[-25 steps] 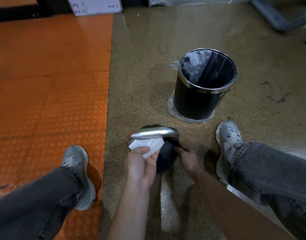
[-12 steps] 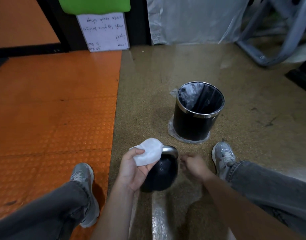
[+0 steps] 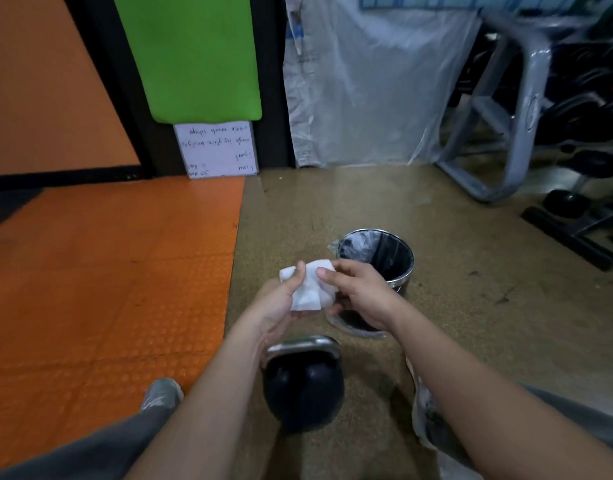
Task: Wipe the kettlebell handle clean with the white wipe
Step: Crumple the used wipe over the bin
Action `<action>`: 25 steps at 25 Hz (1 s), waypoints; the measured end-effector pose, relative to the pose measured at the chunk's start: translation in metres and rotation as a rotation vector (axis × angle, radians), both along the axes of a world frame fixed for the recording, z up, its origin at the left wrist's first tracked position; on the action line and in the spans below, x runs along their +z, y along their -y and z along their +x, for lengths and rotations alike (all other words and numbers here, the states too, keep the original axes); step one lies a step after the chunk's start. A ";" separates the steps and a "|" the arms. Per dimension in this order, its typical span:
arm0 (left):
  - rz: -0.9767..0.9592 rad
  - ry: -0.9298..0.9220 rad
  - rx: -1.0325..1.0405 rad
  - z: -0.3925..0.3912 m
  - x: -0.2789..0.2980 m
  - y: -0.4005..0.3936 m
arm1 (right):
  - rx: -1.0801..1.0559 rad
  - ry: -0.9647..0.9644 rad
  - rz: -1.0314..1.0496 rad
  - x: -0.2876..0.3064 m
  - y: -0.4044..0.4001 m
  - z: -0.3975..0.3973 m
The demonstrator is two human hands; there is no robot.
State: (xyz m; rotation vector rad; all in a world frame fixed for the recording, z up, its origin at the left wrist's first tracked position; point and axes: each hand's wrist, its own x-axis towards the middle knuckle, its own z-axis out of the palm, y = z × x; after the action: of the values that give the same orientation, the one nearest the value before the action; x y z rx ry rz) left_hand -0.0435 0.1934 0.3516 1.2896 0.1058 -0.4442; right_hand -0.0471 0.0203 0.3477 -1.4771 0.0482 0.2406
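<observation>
Both hands up in front of me, meeting over the white wipe (image 3: 310,287). Left hand (image 3: 280,303) has its fingers curled under the wipe, thumb lying across the top left of it, so it grips the wipe. Right hand (image 3: 358,294) pinches the wipe's upper right edge between thumb and curled fingers. Wipe is held in the air between the two hands, above and beyond the kettlebell, not touching it. It's soft, crumpled, folded into a rough pad.

Kettlebell (image 3: 303,389) stands on the floor between my forearms, near my feet. Round matte black body. Kettlebell handle (image 3: 303,344) is a shiny silver metal loop on top, bare, neither hand on it.

Bin (image 3: 384,268) sits just beyond the hands, partly hidden by the right hand. Black cylinder, chrome rim, clear plastic liner inside that also shows bunched at the base. Can't tell whether anything is in it; the inside reads dark.

Floor (image 3: 454,306): tan speckled surface, glossy in patches. Orange studded rubber mat (image 3: 107,271) to the left. Grey sneaker (image 3: 161,393) on the mat's edge, grey trouser legs at the bottom corners.

Back wall: green pad (image 3: 190,57), whiteboard (image 3: 216,150) with handwriting below it, clear plastic sheeting (image 3: 367,81) to the right, grey steel frame (image 3: 519,116) and dark weights further right.
</observation>
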 end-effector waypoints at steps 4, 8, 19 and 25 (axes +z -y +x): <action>0.107 0.155 0.007 0.006 0.053 -0.010 | -0.129 0.106 -0.088 0.059 0.009 -0.006; 0.221 0.243 0.097 0.000 0.110 -0.007 | -0.185 0.140 -0.119 0.118 0.023 -0.019; 0.261 0.214 0.105 0.070 0.120 0.066 | -0.353 0.103 -0.186 0.120 0.087 0.037; 0.328 0.166 0.058 0.156 0.039 0.120 | -0.423 -0.043 -0.273 0.034 0.135 0.109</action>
State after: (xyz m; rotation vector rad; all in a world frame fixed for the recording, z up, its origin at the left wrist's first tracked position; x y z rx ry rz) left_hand 0.1126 0.0735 0.3902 1.6369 0.0775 -0.2750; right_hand 0.0623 -0.1146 0.3818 -1.6921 0.4379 -0.0817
